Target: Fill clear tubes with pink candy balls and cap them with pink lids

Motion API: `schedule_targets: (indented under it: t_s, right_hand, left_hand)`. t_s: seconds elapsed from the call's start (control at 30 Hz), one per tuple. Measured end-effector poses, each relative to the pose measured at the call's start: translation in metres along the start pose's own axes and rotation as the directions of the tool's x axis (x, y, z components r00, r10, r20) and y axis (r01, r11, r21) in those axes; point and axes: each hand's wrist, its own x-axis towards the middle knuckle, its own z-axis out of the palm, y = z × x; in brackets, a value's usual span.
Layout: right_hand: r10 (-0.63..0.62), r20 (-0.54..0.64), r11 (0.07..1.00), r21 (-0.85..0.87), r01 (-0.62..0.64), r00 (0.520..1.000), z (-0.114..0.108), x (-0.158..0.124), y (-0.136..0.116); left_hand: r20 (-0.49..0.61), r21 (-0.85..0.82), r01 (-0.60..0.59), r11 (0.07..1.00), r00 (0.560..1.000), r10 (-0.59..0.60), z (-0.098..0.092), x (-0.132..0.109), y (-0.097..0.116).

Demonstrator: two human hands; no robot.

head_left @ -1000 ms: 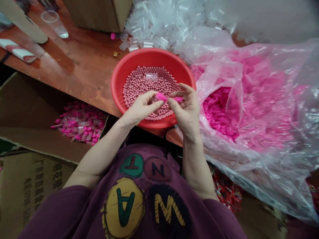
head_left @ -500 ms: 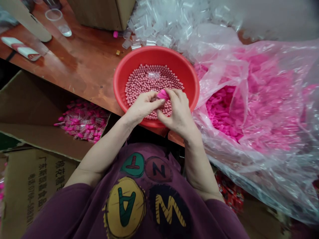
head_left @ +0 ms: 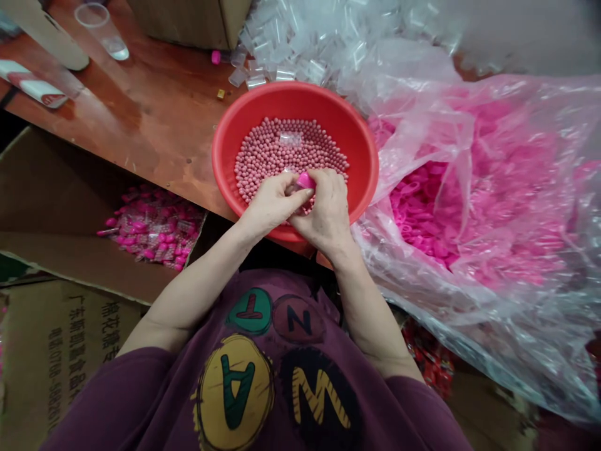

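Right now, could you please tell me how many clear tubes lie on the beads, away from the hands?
1: the clear tube lies on the pink beads in the red bowl, beyond the left hand and right hand. The hands may hide others.

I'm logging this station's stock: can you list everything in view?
table: one, brown, centre-left
bowl: one, red, on table
beads: many, pink, in bowl
lone tube: one, clear, on beads
tube heap: many, clear, behind bowl
plastic bagging: count unclear, translucent, right
pink pieces: many, pink, in bagging
yellow bit: one, yellow, on table
cartons: at least three, brown, top and left
pink cap: one, pink, by top carton
packed tubes: many, pink and clear, in left carton
cup: one, clear, upper left
striped item: one, white-red, far left
pale object: one, off-white, upper left
red items: several, red, lower right
shirt: one, purple, bottom
held piece: one, pink, over bowl
left hand: one, bare, gripping held piece
right hand: one, bare, touching held piece
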Motion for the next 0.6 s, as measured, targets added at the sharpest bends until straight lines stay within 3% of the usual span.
schedule_targets:
  t_s: [0.33,0.47,0.53,0.6]
  right_hand:
    - [0.086,0.14,0.986,-0.155,-0.064,0.986,-0.012,0.001,-0.01]
    - [0.107,0.19,0.991,-0.096,-0.09,0.976,-0.014,0.004,-0.011]
    - [0.109,0.194,0.994,-0.054,-0.1,0.975,-0.015,0.004,-0.009]
    - [0.122,0.199,0.993,-0.022,-0.12,0.973,-0.015,0.004,-0.007]
  left_hand:
    - [0.092,0.003,-0.003,1.0,0.996,0.002,-0.005,0.003,-0.006]
    - [-0.003,0.061,-0.152,0.987,0.988,0.152,-0.005,0.001,-0.012]
    - [-0.157,0.138,-0.301,0.943,0.934,0.321,-0.014,-0.003,-0.014]
    - [-0.341,0.234,-0.433,0.87,0.802,0.491,-0.036,-0.011,-0.015]
